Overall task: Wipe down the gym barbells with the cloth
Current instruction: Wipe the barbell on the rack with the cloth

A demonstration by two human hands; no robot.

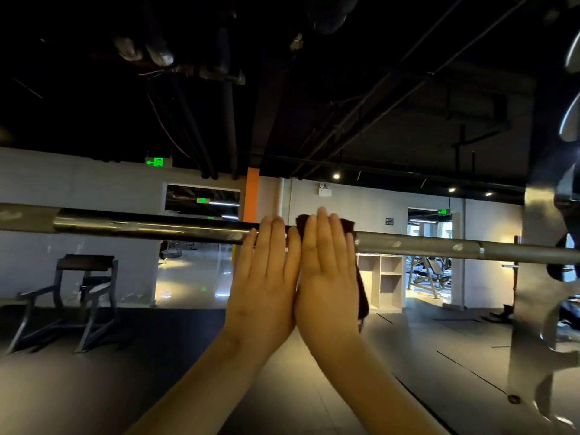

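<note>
Barbell (141, 226) runs level from left to right across my view, so its long axis lies crosswise to both raised forearms and any wiping stroke must travel sideways along it. My right hand (326, 277) is flat, fingers straight, pressing the dark cloth (346, 222) against the bar near its middle, the rest of the cloth hanging behind the palm. My left hand (266, 277) lies just as flat beside it, edge to edge, gripping nothing, though I can't quite tell whether it rests on cloth or bare steel.
</note>
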